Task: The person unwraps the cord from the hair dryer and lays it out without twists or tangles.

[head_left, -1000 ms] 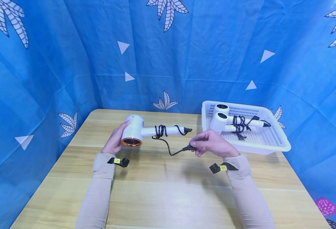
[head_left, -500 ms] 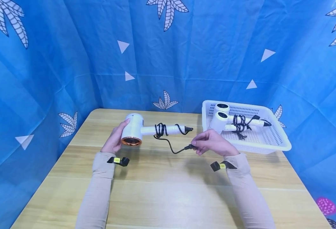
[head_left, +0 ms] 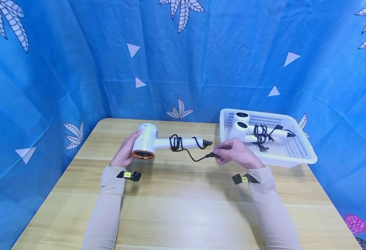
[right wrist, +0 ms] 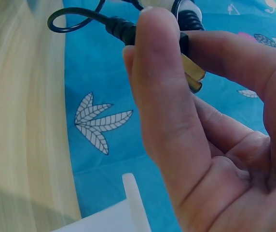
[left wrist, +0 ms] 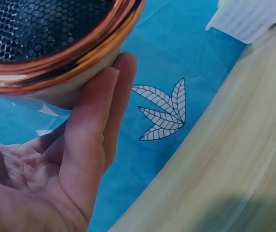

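A blue curtain (head_left: 239,59) printed with white leaves and triangles backs a wood-grain table (head_left: 183,211), where a white slotted basket (head_left: 309,160) sits at the far right. Inside the basket, two more white hair dryers (head_left: 238,132) lie side by side, heads at its left end, handles pointing right, black leads (head_left: 259,139) wound about them. Left of the basket, a copper-rimmed white hair dryer (head_left: 144,140) is held over the table, its head grasped between the thumb and fingers of the left hand (head_left: 126,150). The right hand (head_left: 237,152), near the basket's front edge, pinches the black plug (head_left: 211,155) of its cord (head_left: 176,143), which is partly looped round the handle.
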Action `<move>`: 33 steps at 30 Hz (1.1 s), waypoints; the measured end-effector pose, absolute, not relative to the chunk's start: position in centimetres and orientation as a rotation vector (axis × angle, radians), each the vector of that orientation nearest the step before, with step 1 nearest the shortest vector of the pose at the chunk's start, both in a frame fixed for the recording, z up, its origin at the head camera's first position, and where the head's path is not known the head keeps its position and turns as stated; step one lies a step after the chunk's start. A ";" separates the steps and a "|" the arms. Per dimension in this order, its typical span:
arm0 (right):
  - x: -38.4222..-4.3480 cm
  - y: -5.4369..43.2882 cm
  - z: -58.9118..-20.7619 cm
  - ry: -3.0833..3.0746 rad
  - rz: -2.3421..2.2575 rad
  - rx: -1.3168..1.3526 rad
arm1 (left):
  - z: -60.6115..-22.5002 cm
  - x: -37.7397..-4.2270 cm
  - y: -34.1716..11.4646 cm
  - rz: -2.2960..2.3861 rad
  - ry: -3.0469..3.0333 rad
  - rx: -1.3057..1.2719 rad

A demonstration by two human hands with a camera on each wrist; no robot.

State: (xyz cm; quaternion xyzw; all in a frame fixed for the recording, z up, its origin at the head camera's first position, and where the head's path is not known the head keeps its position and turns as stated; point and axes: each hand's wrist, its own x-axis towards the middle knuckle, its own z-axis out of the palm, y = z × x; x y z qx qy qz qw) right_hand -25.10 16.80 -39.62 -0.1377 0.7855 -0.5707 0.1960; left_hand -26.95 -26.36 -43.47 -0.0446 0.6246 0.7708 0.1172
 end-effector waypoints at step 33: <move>-25.8 18.7 -39.0 2.141 -2.295 -0.166 | -44.3 -27.2 -25.8 2.084 1.921 -0.057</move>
